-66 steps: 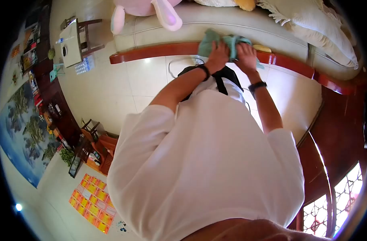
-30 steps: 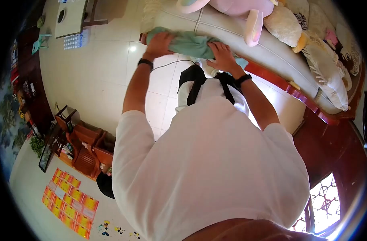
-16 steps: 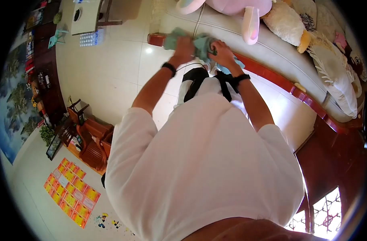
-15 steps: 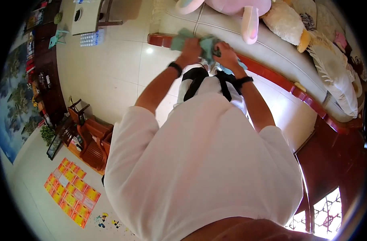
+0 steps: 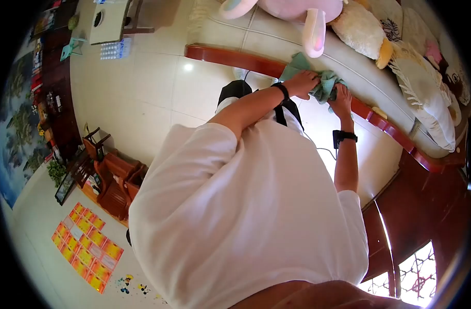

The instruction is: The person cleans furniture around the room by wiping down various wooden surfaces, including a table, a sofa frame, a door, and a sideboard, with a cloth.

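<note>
A crumpled green cloth (image 5: 325, 85) lies over the red wooden front rail (image 5: 235, 57) of the sofa, right of the middle. My left hand (image 5: 301, 85) grips the left part of the cloth, its fingers bent over the folds. Close beside it on the right, my right hand (image 5: 341, 103) holds the cloth's right part with curled fingers. Both hands are at the rail, just in front of the pale seat cushion (image 5: 276, 38). The cloth hides the stretch of rail beneath it.
On the sofa are a pink plush toy (image 5: 297, 9), a cream plush toy (image 5: 358, 31) and a fringed pillow (image 5: 423, 92). A small yellowish object (image 5: 380, 112) sits on the rail further right. A thin cable (image 5: 325, 150) hangs near my legs. Wooden chairs (image 5: 114, 177) stand at left.
Both hands and the green cloth have moved to the right along the rail. The cloth is now bunched between my hands, and the rail's left end is uncovered.
</note>
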`<state>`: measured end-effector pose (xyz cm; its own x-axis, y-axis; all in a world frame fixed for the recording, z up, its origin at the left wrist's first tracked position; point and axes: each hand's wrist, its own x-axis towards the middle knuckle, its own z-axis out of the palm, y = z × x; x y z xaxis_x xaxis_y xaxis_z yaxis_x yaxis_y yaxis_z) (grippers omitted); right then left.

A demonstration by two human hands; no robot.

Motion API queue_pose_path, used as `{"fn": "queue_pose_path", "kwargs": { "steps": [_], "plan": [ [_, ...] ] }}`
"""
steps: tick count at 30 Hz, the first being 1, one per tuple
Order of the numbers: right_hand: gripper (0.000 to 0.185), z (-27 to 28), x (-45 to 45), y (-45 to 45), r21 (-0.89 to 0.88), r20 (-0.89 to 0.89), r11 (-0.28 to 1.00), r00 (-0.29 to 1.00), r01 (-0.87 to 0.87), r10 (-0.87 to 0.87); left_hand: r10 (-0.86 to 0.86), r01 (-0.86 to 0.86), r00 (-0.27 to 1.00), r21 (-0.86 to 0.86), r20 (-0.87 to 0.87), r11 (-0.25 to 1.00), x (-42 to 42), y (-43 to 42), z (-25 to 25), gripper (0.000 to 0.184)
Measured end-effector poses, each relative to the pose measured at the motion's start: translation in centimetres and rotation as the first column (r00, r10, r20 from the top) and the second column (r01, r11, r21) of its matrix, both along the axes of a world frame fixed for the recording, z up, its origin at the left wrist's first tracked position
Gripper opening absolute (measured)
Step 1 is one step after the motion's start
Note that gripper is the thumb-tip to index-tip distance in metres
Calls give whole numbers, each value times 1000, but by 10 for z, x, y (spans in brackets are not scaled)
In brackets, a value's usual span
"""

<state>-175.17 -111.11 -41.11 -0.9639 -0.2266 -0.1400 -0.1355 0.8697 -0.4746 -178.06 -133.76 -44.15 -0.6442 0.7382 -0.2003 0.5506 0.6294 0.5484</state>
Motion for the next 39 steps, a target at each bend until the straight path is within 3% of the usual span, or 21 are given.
{"fn": "queue_pose_path", "kwargs": {
  "steps": [2,5,6,8,10,11,13,17,19,21,23,24,25,28,29,31,32,34,35,37,39],
  "plan": [
    [62,0,-10,-13,48,188,995,979,-91,80,55,-55,998,184,4,981,1,-31,-8,71],
    [58,-6,-18,-50,90,137,985,982,-146,133,89,-121,987,251,132,961,-11,-86,8,63],
    [51,-6,-22,-68,96,136,982,979,-164,151,94,-141,979,262,183,955,-20,-109,18,53],
    [49,-1,-30,-109,50,204,981,963,-189,175,107,-175,964,275,245,945,-23,-156,24,44],
    [49,-3,-38,-146,3,256,974,942,-227,219,275,-274,961,228,29,934,-28,-200,16,29],
    [51,-3,-41,-164,46,263,967,937,-251,230,284,-283,958,237,29,929,-29,-219,17,29],
    [53,-5,-45,-201,34,245,965,938,-261,245,365,-319,907,221,-212,921,-29,-256,17,21],
    [54,-1,-58,-285,-27,251,969,937,-245,244,456,-434,882,171,-119,885,-32,-337,15,17],
    [52,8,-61,-326,11,252,958,928,-286,274,515,-453,850,347,-110,821,-35,-378,14,16],
    [49,4,-72,-366,88,196,945,936,-314,293,521,-463,850,368,-74,806,-41,-421,-9,20],
    [46,0,-77,-408,143,162,942,946,-305,281,621,-655,755,301,211,693,-45,-453,-36,26],
    [43,0,-79,-430,158,105,940,952,-302,288,630,-685,729,275,269,675,-44,-466,-51,27],
    [40,-1,-80,-450,173,55,938,954,-301,296,627,-689,725,282,285,668,-40,-477,-75,27],
    [33,-5,-89,-507,239,47,928,958,-287,284,564,-547,825,207,-29,811,-28,-501,-148,33],
    [33,-2,-93,-524,242,60,924,955,-296,290,570,-555,822,207,-15,806,-31,-502,-145,33],
    [27,2,-103,-552,283,82,868,912,-409,403,748,-781,556,-79,363,620,-45,-503,-128,37],
    [29,-7,-106,-561,307,96,857,909,-415,405,749,-783,549,-84,371,616,-45,-507,-156,37],
    [32,-22,-117,-576,291,176,871,917,-396,358,716,-670,662,-253,219,697,-38,-506,-229,39],
    [34,-31,-121,-579,279,244,889,922,-363,300,715,-669,658,-252,237,699,-39,-508,-211,39],
    [38,-43,-134,-581,237,342,906,903,-351,261,800,-640,420,-485,429,596,-69,-523,-145,42],
    [41,-34,-140,-587,212,525,901,821,-380,223,741,-590,470,-453,480,668,-60,-521,-189,49]
  ]
}}
